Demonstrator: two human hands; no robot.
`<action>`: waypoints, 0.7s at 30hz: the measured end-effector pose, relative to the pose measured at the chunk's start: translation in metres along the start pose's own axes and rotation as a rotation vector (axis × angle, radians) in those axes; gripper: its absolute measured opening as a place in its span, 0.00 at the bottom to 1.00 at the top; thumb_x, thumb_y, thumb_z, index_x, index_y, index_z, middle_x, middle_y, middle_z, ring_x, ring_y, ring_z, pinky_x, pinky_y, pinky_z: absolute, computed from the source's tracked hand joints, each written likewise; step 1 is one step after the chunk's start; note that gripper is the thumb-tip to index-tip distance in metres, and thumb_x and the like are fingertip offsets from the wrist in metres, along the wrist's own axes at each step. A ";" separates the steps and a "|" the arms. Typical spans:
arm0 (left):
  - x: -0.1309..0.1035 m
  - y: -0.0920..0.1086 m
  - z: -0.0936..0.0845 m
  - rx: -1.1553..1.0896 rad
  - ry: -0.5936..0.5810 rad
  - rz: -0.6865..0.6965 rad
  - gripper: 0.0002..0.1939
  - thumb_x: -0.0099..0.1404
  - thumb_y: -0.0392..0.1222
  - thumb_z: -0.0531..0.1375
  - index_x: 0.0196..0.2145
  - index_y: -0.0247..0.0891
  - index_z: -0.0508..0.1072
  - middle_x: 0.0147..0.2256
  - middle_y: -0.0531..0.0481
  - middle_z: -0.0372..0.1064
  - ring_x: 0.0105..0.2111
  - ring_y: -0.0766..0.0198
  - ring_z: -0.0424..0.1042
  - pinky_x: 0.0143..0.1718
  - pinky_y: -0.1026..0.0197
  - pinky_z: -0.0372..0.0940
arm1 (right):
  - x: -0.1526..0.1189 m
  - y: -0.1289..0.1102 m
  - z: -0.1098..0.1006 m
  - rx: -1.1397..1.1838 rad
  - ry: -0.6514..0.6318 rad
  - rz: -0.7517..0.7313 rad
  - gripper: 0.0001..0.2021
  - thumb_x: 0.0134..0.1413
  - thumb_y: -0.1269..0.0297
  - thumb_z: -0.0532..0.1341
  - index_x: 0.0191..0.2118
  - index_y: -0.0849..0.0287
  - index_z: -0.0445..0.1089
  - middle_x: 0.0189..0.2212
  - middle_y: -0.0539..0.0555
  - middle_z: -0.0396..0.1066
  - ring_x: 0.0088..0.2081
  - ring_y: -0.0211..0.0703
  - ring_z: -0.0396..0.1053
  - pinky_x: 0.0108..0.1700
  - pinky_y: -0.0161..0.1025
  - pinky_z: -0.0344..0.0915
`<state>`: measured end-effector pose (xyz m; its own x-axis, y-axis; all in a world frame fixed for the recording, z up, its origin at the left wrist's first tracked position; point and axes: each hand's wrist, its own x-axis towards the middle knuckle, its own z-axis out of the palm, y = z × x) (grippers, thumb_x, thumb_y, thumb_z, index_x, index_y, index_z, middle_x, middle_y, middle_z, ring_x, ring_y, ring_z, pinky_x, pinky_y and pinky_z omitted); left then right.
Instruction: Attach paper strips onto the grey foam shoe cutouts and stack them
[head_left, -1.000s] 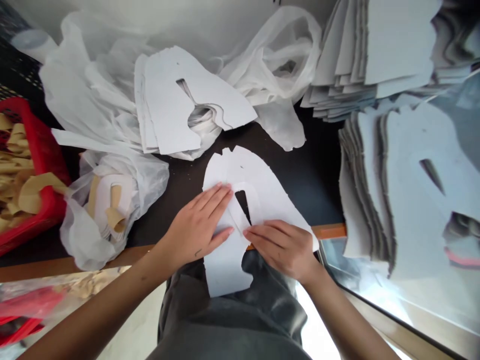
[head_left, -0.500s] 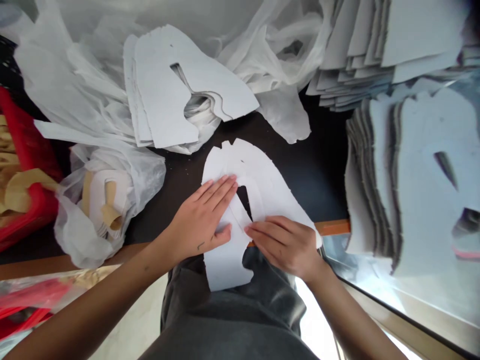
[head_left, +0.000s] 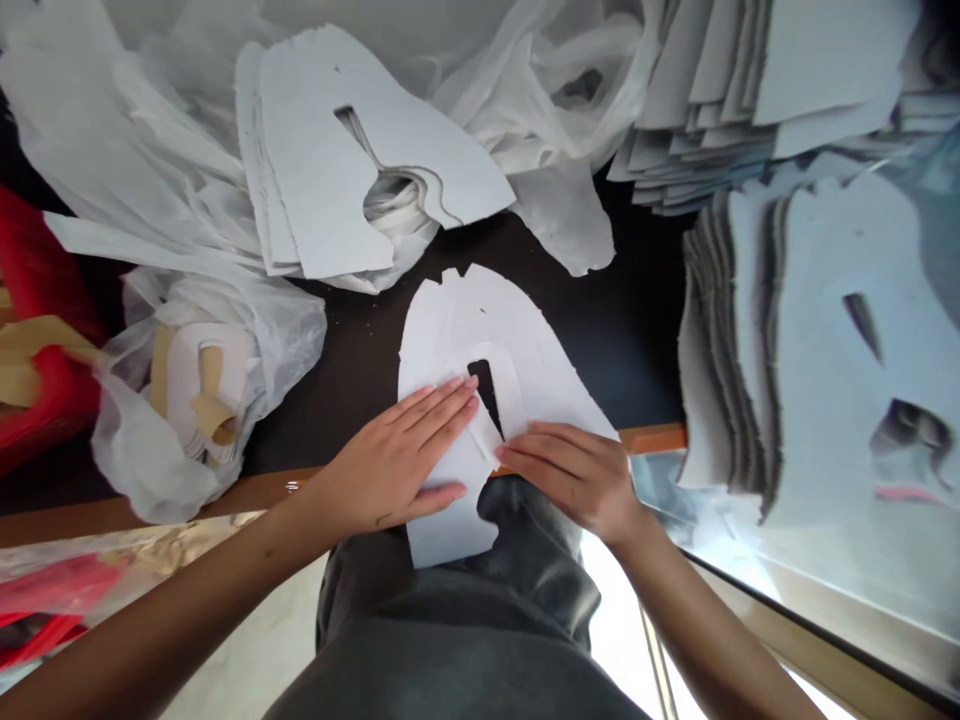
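A white cut piece shaped like a shoe upper lies on the dark table and overhangs its front edge toward my lap. It has a notched top and a narrow slot in its middle. A thin white strip runs around the slot. My left hand rests flat on the piece, fingers together and stretched out, fingertips at the slot's left side. My right hand has its fingers closed in a pinch at the slot's lower end, on the strip's end. The fingers partly hide what they grip.
A stack of similar white pieces lies at the back among plastic bags. More stacked pieces stand at the right. At the left are a bag with small strips and a red basket. The table's wooden edge runs in front.
My left hand has slid down the slot's left side, uncovering more of the slot's top. My right hand stays at the slot's lower end. The whole view has shifted slightly.
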<state>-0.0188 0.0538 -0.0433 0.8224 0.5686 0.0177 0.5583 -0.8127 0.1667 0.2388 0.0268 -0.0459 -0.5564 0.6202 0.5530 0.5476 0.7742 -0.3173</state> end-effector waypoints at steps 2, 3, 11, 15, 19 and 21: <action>0.000 -0.001 -0.001 -0.019 -0.003 -0.002 0.41 0.73 0.58 0.51 0.71 0.28 0.44 0.72 0.35 0.40 0.72 0.53 0.41 0.71 0.52 0.41 | -0.002 0.001 0.001 0.014 0.006 -0.017 0.09 0.58 0.75 0.66 0.44 0.59 0.77 0.39 0.51 0.80 0.40 0.42 0.77 0.42 0.39 0.78; -0.001 0.000 -0.001 -0.023 -0.004 -0.004 0.41 0.73 0.57 0.51 0.71 0.28 0.43 0.72 0.35 0.40 0.72 0.53 0.40 0.71 0.52 0.41 | -0.002 0.001 0.001 0.016 0.009 -0.016 0.10 0.58 0.75 0.66 0.44 0.57 0.78 0.39 0.50 0.80 0.40 0.41 0.77 0.41 0.38 0.78; -0.001 0.002 0.002 -0.008 0.004 -0.013 0.42 0.72 0.57 0.51 0.71 0.25 0.44 0.72 0.34 0.37 0.72 0.52 0.38 0.72 0.51 0.39 | 0.001 -0.002 0.006 0.028 0.061 0.029 0.06 0.57 0.72 0.67 0.40 0.56 0.78 0.34 0.49 0.78 0.35 0.39 0.74 0.35 0.36 0.74; -0.001 0.002 0.001 -0.031 0.022 0.005 0.38 0.72 0.56 0.53 0.72 0.36 0.46 0.73 0.40 0.36 0.72 0.52 0.39 0.71 0.50 0.41 | 0.001 -0.002 0.007 0.057 0.098 0.084 0.04 0.58 0.69 0.67 0.38 0.55 0.79 0.29 0.49 0.72 0.32 0.35 0.72 0.30 0.33 0.69; 0.000 0.002 0.000 -0.048 -0.001 0.000 0.37 0.72 0.55 0.53 0.72 0.40 0.48 0.73 0.43 0.36 0.72 0.52 0.39 0.71 0.49 0.41 | -0.001 -0.001 0.007 0.070 0.084 0.098 0.05 0.57 0.70 0.68 0.38 0.54 0.79 0.29 0.48 0.71 0.31 0.36 0.70 0.30 0.34 0.67; 0.000 0.002 0.000 -0.046 -0.009 0.002 0.37 0.72 0.55 0.53 0.72 0.38 0.48 0.73 0.44 0.37 0.72 0.52 0.39 0.72 0.49 0.40 | -0.002 -0.001 0.008 0.062 0.074 0.097 0.05 0.57 0.70 0.68 0.38 0.54 0.79 0.28 0.48 0.71 0.31 0.36 0.70 0.29 0.35 0.66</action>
<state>-0.0173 0.0520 -0.0431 0.8249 0.5652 0.0092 0.5508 -0.8074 0.2116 0.2349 0.0257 -0.0527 -0.4543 0.6831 0.5718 0.5559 0.7189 -0.4173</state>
